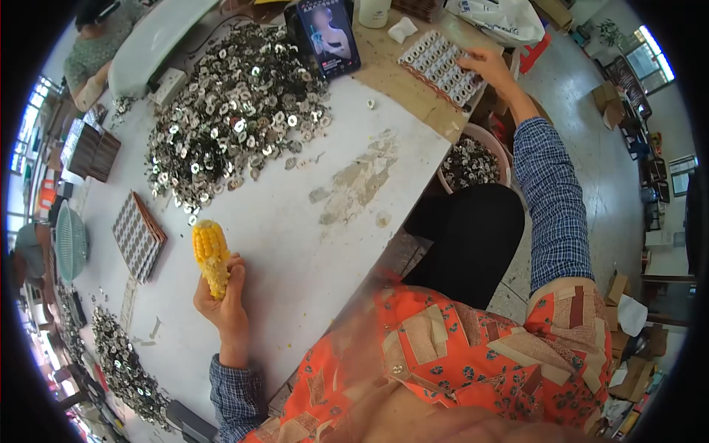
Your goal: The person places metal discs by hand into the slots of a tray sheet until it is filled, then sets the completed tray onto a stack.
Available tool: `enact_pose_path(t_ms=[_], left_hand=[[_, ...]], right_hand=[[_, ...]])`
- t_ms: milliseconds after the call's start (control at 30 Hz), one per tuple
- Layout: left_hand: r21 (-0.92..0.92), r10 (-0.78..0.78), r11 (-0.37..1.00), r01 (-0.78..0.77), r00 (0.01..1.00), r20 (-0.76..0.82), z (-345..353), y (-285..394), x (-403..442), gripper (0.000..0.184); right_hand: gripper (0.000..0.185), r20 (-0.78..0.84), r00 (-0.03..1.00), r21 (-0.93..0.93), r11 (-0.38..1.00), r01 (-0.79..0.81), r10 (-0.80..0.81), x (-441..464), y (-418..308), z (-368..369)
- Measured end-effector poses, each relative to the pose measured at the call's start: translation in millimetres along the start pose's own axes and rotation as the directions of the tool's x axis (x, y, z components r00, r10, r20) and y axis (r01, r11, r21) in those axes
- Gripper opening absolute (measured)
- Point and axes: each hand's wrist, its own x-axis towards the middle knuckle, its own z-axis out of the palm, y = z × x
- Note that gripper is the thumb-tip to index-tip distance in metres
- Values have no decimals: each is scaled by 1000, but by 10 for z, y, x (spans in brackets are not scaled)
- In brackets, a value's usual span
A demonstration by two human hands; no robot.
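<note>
A partly eaten corn cob (211, 255) is upright in my left hand (223, 299), gripped between thumb and fingers at its bare lower end, above the white table. Yellow kernels remain on its upper part. At the far right of the table, my right hand (491, 68) reaches over the edge of a flat board (442, 70) set with rows of round ring-like metal pieces. Its fingers look stretched out and slightly apart over the board's right side. Whether a small piece lies under the fingertips cannot be made out.
A large heap of small metal pieces (236, 111) covers the table's back. Behind it stands a phone (329, 37) with a lit screen. A pink tub (502, 151) of pieces sits below the right edge. Stacked boards (139, 236) lie left. Another person (100, 55) is at back left.
</note>
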Motion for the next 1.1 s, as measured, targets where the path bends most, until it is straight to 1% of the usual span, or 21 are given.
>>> enact_pose_path(t_ms=[100,133,233,267,367,467,500,567,600,633,700,800,900,1000,1033,1100], left_hand=[[1,-3,1000,3,1000,-6,0,7,-9,18],[2,-8,1000,8,1000,-6,6,17,-16,18],[6,-10,1000,10,1000,-6,25,43,-11,17],[9,-13,1000,13,1000,-1,27,53,-17,17],[16,1,1000,-1,1000,-9,37,60,-12,17],[36,-17,999,17,1000,-10,28,61,-17,16],[40,-11,999,11,1000,-19,29,56,-17,17],[49,-2,999,3,1000,-18,35,55,-16,17],[54,-11,998,12,1000,-19,43,62,-10,17],[60,-19,998,20,1000,-21,43,74,-9,17],[59,-24,998,26,999,-24,46,84,-15,17],[44,-26,999,27,999,-34,37,46,-35,18],[64,-49,997,51,998,-31,30,56,-36,18],[106,-60,992,64,997,-42,8,34,-54,18],[108,-63,992,67,997,-46,18,51,-62,18],[114,-63,991,70,996,-63,56,84,-81,19]], right_hand=[[54,0,1000,-319,948,-20,21,45,83,45],[79,-47,999,-302,953,-33,20,48,95,97],[95,-21,997,-409,910,-73,70,16,-111,90],[104,-6,998,-372,926,-59,61,90,-45,90],[87,126,978,-301,946,-122,166,217,-22,15],[69,188,940,-384,902,-197,285,329,-199,-157],[65,188,966,-362,927,-101,178,298,-353,-175],[56,173,985,-320,944,80,-25,12,-820,-120],[61,165,984,-547,824,147,-66,-124,-1093,-32],[63,51,964,-655,719,231,-262,-306,-1150,153],[58,56,988,-756,640,138,-146,-409,-1197,371],[52,67,996,-614,784,87,-58,-477,-1365,315],[54,183,969,-351,910,223,-166,-164,-910,70],[58,20,940,-133,931,341,-341,250,-473,-225],[58,-32,955,-115,950,289,-294,384,-552,-334],[63,-134,973,-71,981,182,-190,666,-703,-624]])
